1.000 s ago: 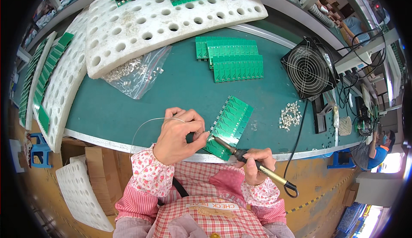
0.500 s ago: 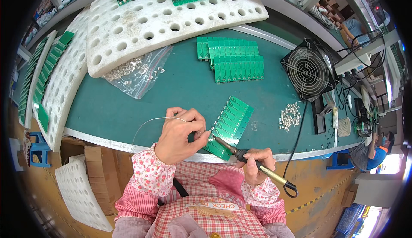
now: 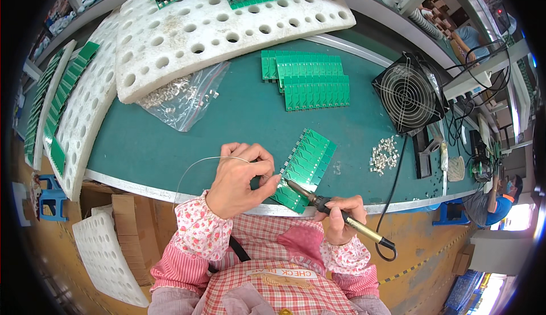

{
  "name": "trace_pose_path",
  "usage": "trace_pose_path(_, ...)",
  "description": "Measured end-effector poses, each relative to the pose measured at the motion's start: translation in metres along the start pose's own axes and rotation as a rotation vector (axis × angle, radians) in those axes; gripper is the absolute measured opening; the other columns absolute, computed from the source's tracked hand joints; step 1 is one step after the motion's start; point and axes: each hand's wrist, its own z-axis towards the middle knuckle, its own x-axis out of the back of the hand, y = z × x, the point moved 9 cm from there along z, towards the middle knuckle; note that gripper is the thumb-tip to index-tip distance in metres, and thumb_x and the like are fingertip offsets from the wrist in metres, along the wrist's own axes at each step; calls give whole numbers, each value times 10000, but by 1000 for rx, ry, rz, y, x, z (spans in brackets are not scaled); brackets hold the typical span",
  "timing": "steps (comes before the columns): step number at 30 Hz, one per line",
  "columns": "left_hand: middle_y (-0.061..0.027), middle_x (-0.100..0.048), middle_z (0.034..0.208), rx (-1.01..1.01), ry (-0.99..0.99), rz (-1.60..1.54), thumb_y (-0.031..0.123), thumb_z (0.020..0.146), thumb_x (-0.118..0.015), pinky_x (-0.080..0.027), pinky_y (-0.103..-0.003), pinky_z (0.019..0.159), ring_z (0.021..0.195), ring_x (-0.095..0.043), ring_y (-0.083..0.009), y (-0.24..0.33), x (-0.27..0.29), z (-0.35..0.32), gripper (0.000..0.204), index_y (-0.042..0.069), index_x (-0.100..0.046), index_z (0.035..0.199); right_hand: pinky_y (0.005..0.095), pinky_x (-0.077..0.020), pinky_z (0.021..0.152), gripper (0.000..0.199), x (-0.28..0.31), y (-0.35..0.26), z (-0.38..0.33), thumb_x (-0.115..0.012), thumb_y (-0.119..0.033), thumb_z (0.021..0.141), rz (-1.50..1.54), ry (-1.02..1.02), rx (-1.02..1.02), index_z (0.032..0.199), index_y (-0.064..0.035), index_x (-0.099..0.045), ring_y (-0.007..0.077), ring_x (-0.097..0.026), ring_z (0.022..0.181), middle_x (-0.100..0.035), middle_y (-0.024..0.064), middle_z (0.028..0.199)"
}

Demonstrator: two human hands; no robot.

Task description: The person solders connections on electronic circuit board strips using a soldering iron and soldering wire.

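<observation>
Leaning along the 9 o'clock rim, white foam trays [image 3: 85,116] with round holes carry rows of green boards on edge, and a larger foam slab [image 3: 227,25] arches across the top of the green bench [image 3: 227,127]. A clear plastic bag of small metal parts [image 3: 182,99] lies just below that slab.

The left hand [image 3: 239,181], near the bench's front edge, is closed in a pinch on a thin solder wire [image 3: 199,164], which loops away toward 9 o'clock. Its fingertips [image 3: 272,179] meet the lower left edge of a green circuit board panel [image 3: 304,167]. The panel lies flat on the bench at the front edge, its long axis running from about 7 o'clock up to 1 o'clock (the comb-like notched edge faces upper left).

At 12 o'clock from it sits a stack of green panels [image 3: 310,79], well apart.

The right hand [image 3: 338,218] is wrapped tight around a soldering iron [image 3: 330,210]; the iron's axis runs from 4 o'clock to 10 o'clock, tip resting on the panel's near end beside the wire.

Further right lie a small heap of metal parts [image 3: 384,157] and a black fan [image 3: 408,94].
</observation>
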Motion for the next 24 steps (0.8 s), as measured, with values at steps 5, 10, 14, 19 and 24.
trace_pose_path(5, 10, -592, 829, -11, -21, 44, 102, 732, -734, -310, -354, 851, 782, -515, -187, 1, -3, 1, 223, 78, -542, 621, 229, -486, 480, 66, -1, 1, 0, -602, -19, 863, -11, -12, -15, 873, 22, -551, 141, -643, 503, -650, 112, 597)
trace_pose_path(10, 7, -590, 838, 1, -5, 54, 105, 732, -735, -309, -355, 848, 786, -516, -193, 0, -3, 0, 223, 76, -542, 624, 223, -484, 462, 79, -2, 0, 1, -600, -24, 870, -15, -36, 5, 865, 27, -541, 137, -642, 498, -646, 110, 589)
trace_pose_path(14, 5, -589, 847, -5, -7, 51, 105, 737, -733, -311, -357, 843, 790, -518, -195, 1, -3, 1, 219, 75, -543, 632, 227, -491, 458, 85, -2, -1, 2, -597, -25, 872, -13, -43, 12, 863, 34, -537, 142, -644, 498, -644, 111, 588)
trace_pose_path(19, -4, -590, 842, -15, -12, 55, 108, 744, -734, -312, -358, 844, 778, -521, -192, 2, -2, 1, 220, 75, -544, 640, 245, -509, 465, 88, -3, -2, 2, -593, -22, 870, 6, -41, -28, 860, 43, -534, 154, -652, 508, -646, 126, 617)
trace_pose_path(24, -20, -591, 836, 3, -22, -1, 115, 780, -719, -328, -363, 876, 788, -540, -198, 0, 3, -2, 203, 67, -553, 673, 270, -517, 487, 133, 5, 6, -6, -562, -84, 904, 39, 57, -148, 892, 28, -491, 157, -627, 515, -612, 127, 626)
